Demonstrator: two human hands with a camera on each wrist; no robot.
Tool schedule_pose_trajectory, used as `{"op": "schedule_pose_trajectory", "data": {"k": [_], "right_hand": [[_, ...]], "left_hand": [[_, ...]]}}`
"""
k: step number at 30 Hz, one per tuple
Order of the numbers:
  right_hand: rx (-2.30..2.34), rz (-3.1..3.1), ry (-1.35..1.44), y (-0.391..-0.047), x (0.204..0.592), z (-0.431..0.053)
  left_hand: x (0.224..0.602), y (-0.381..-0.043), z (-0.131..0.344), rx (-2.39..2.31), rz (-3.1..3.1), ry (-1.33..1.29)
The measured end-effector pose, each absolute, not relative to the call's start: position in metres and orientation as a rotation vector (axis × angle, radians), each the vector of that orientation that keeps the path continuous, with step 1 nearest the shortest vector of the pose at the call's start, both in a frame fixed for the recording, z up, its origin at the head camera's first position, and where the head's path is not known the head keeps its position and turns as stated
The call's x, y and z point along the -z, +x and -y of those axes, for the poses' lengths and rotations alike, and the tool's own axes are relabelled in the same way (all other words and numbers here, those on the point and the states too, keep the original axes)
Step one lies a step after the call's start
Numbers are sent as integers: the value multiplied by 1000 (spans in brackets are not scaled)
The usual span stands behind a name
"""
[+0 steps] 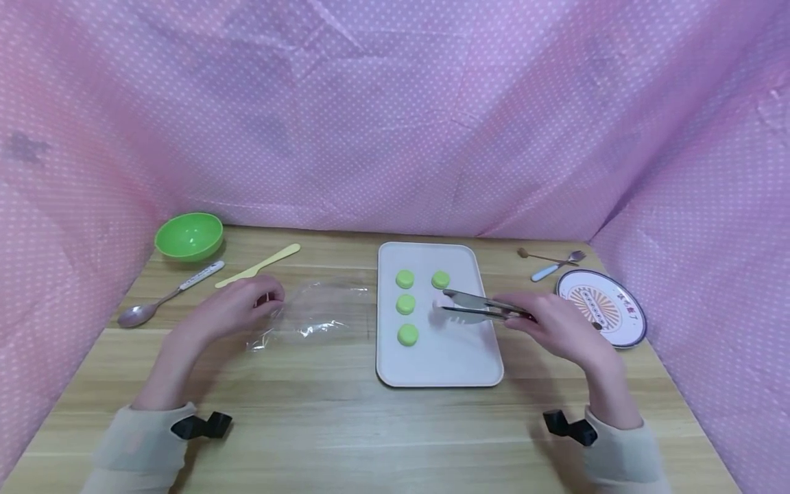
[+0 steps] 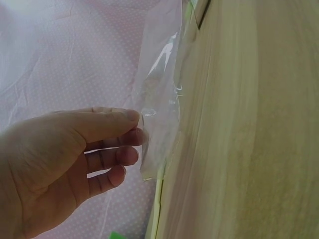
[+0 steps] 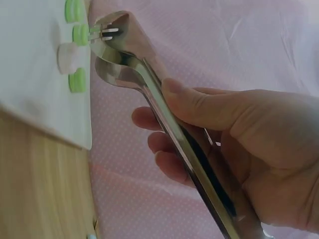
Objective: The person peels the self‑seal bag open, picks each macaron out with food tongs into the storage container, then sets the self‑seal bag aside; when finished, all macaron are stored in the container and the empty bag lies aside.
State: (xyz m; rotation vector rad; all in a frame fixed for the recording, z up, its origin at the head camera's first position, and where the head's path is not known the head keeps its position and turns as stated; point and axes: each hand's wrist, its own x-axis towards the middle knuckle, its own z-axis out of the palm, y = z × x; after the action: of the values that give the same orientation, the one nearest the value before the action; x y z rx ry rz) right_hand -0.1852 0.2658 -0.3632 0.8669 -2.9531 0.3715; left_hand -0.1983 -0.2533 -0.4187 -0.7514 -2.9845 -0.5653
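My left hand (image 1: 237, 307) pinches the near edge of a clear plastic bag (image 1: 327, 315) between thumb and fingertips. In the left wrist view the bag (image 2: 160, 89) stretches away from the fingers, shiny and see-through. A pair of metal tongs (image 3: 172, 119) is in my right hand (image 1: 552, 326), thumb on one side and fingers on the other. The tong tips are apart over a white tray (image 1: 444, 367). Close by the tips is a pale pinkish round piece (image 3: 68, 59). Several green round pieces (image 1: 405, 304) sit on the tray.
At the left are a green bowl (image 1: 190, 237), a large spoon (image 1: 138, 314) and a yellow plastic knife (image 1: 265, 262). A small fork (image 1: 558, 266) crosses a thin brown-tipped stick (image 1: 522, 253) at the back right, near a printed plate (image 1: 636, 333). Pink dotted cloth (image 1: 395, 137) encloses the wooden table (image 1: 296, 425).
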Motion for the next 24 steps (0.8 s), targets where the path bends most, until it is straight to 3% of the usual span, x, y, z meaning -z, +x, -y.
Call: {"op": "schedule_pose_trajectory", "data": {"k": [24], "right_hand": [[-340, 3094, 928, -178, 372, -267]], "left_hand": [[420, -198, 255, 551, 2989, -728]]}}
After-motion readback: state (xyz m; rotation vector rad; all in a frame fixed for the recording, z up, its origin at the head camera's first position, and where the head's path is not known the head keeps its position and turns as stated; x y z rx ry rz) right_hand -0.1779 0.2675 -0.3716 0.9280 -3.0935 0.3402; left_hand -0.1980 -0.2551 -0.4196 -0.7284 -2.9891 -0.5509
